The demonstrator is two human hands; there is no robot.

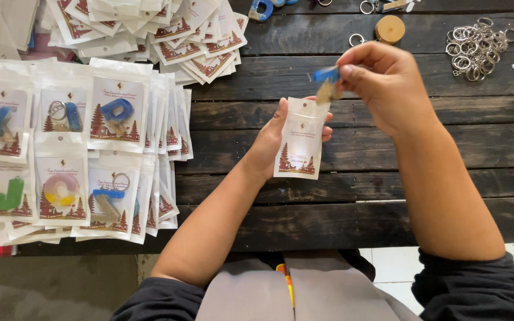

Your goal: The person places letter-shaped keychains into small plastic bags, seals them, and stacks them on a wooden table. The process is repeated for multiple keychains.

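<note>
The right hand (382, 83) pinches a blue keychain (327, 80) just above the upright pouch (300, 139) that the left hand (275, 142) grips.

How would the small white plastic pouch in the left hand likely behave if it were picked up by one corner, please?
The small white plastic pouch looks thin and flat, so probably light and floppy. Its glossy film may be slippery. The left hand backs it from behind, suggesting it needs support.

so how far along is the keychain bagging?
Done: rows of filled white pouches lie at the left. In hand: the left hand holds an empty white pouch; the right hand holds a blue-and-tan keychain piece at its mouth. Left: loose metal rings and a round wooden piece.
</note>
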